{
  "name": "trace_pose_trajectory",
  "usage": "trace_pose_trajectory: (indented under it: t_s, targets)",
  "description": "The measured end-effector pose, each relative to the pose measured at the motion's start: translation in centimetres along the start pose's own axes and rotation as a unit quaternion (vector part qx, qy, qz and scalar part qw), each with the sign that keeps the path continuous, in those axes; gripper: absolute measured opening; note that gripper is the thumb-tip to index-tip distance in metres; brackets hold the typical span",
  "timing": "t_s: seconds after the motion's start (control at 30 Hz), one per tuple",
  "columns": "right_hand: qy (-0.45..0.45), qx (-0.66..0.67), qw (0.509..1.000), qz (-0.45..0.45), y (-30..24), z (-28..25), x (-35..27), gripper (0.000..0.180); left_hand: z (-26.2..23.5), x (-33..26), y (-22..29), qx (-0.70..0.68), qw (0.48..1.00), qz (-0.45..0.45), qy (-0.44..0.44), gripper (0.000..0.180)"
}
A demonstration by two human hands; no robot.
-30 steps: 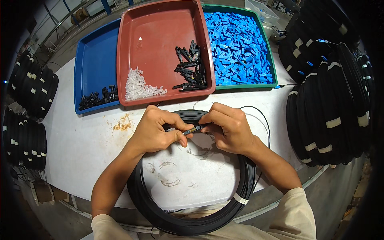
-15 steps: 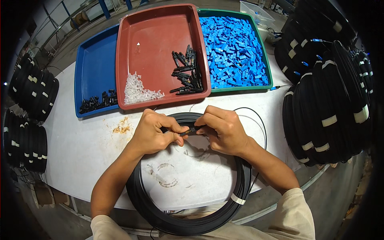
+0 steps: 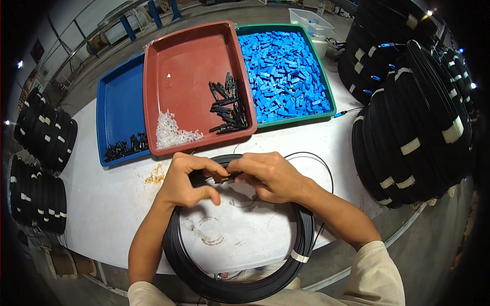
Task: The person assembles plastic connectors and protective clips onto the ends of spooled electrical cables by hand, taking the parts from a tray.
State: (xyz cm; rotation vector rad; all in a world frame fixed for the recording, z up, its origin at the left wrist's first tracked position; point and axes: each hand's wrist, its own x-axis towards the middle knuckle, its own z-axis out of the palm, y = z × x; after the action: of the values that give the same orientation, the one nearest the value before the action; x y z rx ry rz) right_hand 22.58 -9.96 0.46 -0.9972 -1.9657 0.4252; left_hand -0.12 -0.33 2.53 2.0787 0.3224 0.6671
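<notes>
A coil of black cable (image 3: pixel 176 250) lies over the near edge of the white table, with a white band round it at the right. At the coil's far side my right hand (image 3: pixel 268 176) is closed on a small black connector (image 3: pixel 222 179) with a yellowish part, mostly hidden by the fingers. My left hand (image 3: pixel 188 179) is beside it, thumb spread well away from the forefinger. The left forefinger's tip is close to the connector; whether it touches cannot be made out.
Beyond the coil stand a red tray (image 3: pixel 184 61) with white and black small parts, a blue tray (image 3: pixel 104 112) with black parts, and a green tray (image 3: pixel 332 97) full of blue connectors. Stacked cable coils (image 3: pixel 408 127) flank the table (image 3: pixel 117 224).
My left thumb and forefinger have parted from the connector. My right hand has shifted left over it. The whole view has tilted, so the trays appear lower.
</notes>
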Motion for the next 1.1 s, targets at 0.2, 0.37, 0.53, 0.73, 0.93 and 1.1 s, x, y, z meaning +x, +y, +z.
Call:
trace_pose_trajectory:
  t_s: [0.2, 0.37, 0.53, 0.73, 0.93, 1.1]
  targets:
    - [-0.057, 0.023, 0.997, -0.04, 0.5, -0.3, 0.2, 0.022, -1.4, 0.7, -0.3, -0.035, 0.994, -0.016, 0.103, 0.089]
    - [-0.117, -0.05, 0.991, -0.035, 0.1, -0.3, -0.4, 0.034, -1.2, 5.1, 1.7, 0.079, 0.996, 0.0, 0.032, 0.048]
    - [-0.119, -0.025, 0.991, -0.047, 0.4, 0.1, -0.7, 0.031, 0.6, 11.9, 2.9, 0.331, 0.928, 0.11, -0.133, 0.023]
    - [-0.103, -0.011, 0.994, -0.045, 0.8, 0.6, -0.6, 0.037, 4.2, 19.0, -2.3, 0.426, 0.847, 0.244, -0.204, 0.03]
    - [-0.121, 0.002, 0.992, -0.026, 0.7, 0.3, -0.5, 0.039, 3.3, 24.9, -5.7, 0.46, 0.808, 0.283, -0.235, 0.028]
    - [-0.12, 0.021, 0.993, -0.012, 1.0, 0.4, -0.6, 0.035, 2.1, 26.9, -6.7, 0.535, 0.785, 0.279, -0.141, 0.032]
